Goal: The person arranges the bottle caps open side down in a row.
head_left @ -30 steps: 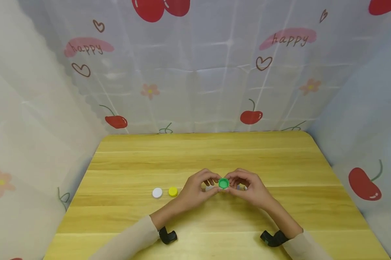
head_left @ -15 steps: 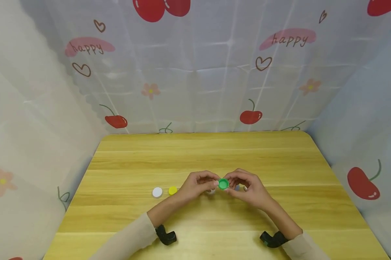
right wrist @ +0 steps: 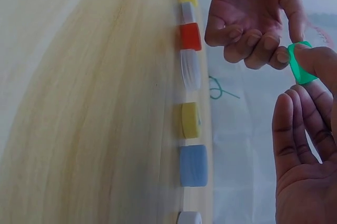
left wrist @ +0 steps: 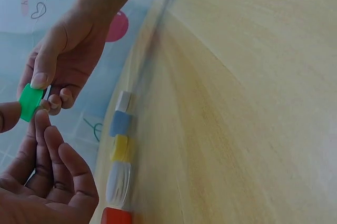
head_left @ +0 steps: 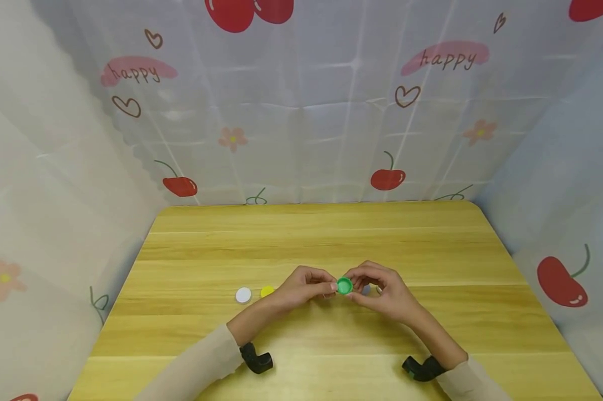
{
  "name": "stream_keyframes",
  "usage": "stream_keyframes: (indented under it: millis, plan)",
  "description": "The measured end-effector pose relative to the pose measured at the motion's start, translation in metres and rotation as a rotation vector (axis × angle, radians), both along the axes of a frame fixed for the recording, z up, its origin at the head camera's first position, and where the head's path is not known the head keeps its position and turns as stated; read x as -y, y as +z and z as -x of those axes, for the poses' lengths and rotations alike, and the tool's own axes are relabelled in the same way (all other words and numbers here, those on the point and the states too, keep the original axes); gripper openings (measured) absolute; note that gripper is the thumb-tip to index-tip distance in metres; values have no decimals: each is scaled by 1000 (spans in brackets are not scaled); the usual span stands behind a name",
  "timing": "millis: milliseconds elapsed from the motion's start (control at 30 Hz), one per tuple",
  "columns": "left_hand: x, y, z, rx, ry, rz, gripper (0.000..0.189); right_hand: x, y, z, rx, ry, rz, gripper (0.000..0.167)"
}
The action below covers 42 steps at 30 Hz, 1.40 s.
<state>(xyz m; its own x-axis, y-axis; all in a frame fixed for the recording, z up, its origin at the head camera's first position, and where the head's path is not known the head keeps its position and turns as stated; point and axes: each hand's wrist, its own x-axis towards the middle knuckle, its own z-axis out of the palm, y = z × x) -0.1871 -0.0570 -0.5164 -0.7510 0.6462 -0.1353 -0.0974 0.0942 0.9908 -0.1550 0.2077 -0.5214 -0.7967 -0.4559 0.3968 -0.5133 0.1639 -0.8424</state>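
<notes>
A small green bottle cap [head_left: 344,285] is held above the table, its hollow side facing the head camera. My left hand [head_left: 304,287] pinches its left edge between thumb and fingers. From the other side, my right hand [head_left: 384,289] grips the same cap with thumb and fingertips. In the left wrist view the green cap [left wrist: 31,102] sits between both hands' fingertips. The right wrist view shows the green cap [right wrist: 301,62] under a thumb. Behind the hands a row of caps stands on the table, including a red cap [right wrist: 190,37] and a clear ridged cap [right wrist: 190,70].
Further caps in the row are a white cap [head_left: 243,295], a yellow cap [head_left: 267,292], another yellow cap [right wrist: 190,120], a blue cap [right wrist: 193,165] and a white cap [right wrist: 189,217]. The wooden table [head_left: 301,234] meets a printed curtain [head_left: 301,139] at its back edge.
My left hand has turned and lowered slightly, its thumb moving up along the green cap's edge. Its wrist now covers more of the yellow cap. The right hand has barely moved.
</notes>
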Motion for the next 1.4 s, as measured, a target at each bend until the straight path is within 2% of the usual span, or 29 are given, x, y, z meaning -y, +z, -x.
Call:
stream_keyframes:
  millis: [200, 300, 367, 500, 600, 667, 767, 833, 900, 967, 1167, 1267, 1400]
  plan:
    - [-2, -1, -1, -21, -6, 10, 27, -3, -1, -2, 5, 4, -5, 38]
    - [1, 0, 1, -147, -8, 80, 21, -4, 0, -2, 31, -4, -30, 38]
    - [4, 2, 2, -290, -12, 152, 17, -4, 0, -2, 75, -9, -61, 35]
    - [10, 8, 4, -697, -51, 299, 12, -5, -2, -2, 210, 27, -103, 23]
    - [12, 12, 5, -1020, -78, 347, 14, -5, -5, 0, 305, 97, -84, 22]
    - [12, 13, 5, -1203, -81, 345, 15, -4, -8, 0, 362, 154, -51, 25]
    - [10, 12, 4, -1413, -68, 320, 16, -3, -11, 1, 420, 227, -3, 30]
    - [8, 12, 3, -1491, -57, 305, 17, -2, -12, 1, 453, 256, 27, 32]
    - [7, 10, 3, -1530, -47, 293, 17, -1, -12, 0, 470, 267, 47, 33]
    - [7, 10, 2, -1538, -42, 291, 17, -1, -13, 0, 472, 271, 60, 33]
    - [8, 8, 0, -1513, -40, 288, 16, -1, -15, 0, 438, 279, 80, 30]
    - [10, 6, -1, -1450, -34, 269, 17, 1, -15, -1, 399, 224, 74, 22]
    - [12, 1, -3, -1285, 7, 236, 23, 5, -12, -5, 286, 100, 21, 18]
